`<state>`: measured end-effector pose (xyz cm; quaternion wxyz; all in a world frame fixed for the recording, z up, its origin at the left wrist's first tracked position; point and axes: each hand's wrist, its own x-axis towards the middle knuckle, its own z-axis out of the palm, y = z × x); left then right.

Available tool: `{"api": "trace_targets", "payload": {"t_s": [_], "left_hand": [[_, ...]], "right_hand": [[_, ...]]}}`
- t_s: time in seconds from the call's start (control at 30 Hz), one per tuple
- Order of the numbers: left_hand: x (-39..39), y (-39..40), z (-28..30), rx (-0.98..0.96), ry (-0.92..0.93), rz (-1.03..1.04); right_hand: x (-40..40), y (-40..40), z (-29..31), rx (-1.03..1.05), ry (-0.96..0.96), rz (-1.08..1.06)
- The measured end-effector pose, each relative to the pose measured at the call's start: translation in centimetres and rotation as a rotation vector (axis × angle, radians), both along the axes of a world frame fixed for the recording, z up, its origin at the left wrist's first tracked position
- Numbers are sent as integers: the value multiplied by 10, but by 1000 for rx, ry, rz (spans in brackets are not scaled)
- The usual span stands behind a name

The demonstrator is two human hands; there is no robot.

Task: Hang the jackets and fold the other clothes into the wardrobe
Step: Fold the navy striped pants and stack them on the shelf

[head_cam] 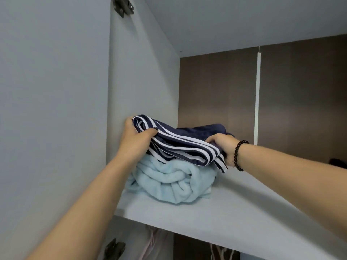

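A folded navy garment with white stripes lies on top of a folded light blue fleece garment on the wardrobe's upper shelf. My left hand grips the striped garment's left end, thumb over the fabric. My right hand, a dark bead bracelet on its wrist, holds the garment's right end, with its fingers hidden in the cloth. The pile sits against the wardrobe's left wall.
The grey left side panel carries metal hinges at top and bottom. A brown back panel closes the shelf. Below the shelf hang pale pink clothes. A dark item lies at the far right.
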<state>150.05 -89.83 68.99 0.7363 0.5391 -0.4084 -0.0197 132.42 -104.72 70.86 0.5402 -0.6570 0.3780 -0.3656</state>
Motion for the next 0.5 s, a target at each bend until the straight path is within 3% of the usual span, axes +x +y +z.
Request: {"api": "trace_targets", "payload": {"t_s": [0.13,0.27,0.37,0.43,0.5], "left_hand": [[5,1,5,105,-143,81],[3,3,6,253,-394,402],[7,17,10,347,-497,428],[11,28,16,372,-556,337],[10,38,21,372,-542,211]], "right_hand": [[-3,-3,4,44,28,97],[-3,-9,20,-71,190,47],[2,-15,39,-510,618,-247],[11,-13,48,-856,834,-428],[27,-13,58,-1213,979,-446]]}}
